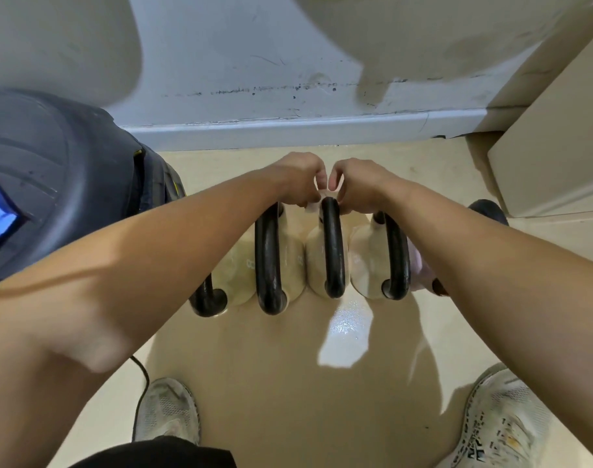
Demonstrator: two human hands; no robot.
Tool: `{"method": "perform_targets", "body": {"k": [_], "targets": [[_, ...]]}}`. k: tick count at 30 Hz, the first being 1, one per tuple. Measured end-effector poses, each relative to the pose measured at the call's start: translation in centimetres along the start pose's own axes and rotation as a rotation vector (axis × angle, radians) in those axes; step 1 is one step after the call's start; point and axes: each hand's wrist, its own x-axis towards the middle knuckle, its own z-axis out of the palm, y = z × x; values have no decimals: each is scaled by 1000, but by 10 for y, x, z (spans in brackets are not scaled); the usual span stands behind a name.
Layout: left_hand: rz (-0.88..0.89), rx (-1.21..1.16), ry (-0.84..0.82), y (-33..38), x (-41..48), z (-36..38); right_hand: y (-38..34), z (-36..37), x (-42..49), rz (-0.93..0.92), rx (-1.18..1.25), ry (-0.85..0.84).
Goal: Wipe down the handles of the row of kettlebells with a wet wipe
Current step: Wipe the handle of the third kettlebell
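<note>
A: Step?
B: Wipe (pixel 323 188) pinched by both hands, left (pixel 297 177) and right (pixel 354 181), at far end of middle handle (pixel 332 246).
A: Next?
B: Probably drag it along the handle.

Bright overhead light glares on the floor (pixel 347 336); strong wide-angle bending at the edges.

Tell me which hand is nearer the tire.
Left. The left hand is at the far end of the kettlebell row, on the side toward the tire; the right hand is just beyond it, farther off.
</note>
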Motion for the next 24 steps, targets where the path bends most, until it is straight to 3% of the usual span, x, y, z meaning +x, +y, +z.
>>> {"method": "perform_targets", "body": {"k": [4,9,14,18,21,24], "targets": [[-65,-104,-93,8,0,-3,2,-5,0,0,18,-131],[-199,-318,-100,25,0,7,-8,-5,-4,111,188,-172],[-337,-572,-80,21,-3,20,-9,1,-4,234,400,-123],[-341,-630,16,20,-14,16,-14,-4,-13,263,508,-52],[-247,-577,132,17,-28,12,-13,-6,-25,215,522,80],[-204,-560,158,15,-51,15,-11,2,-49,48,400,171]]}}
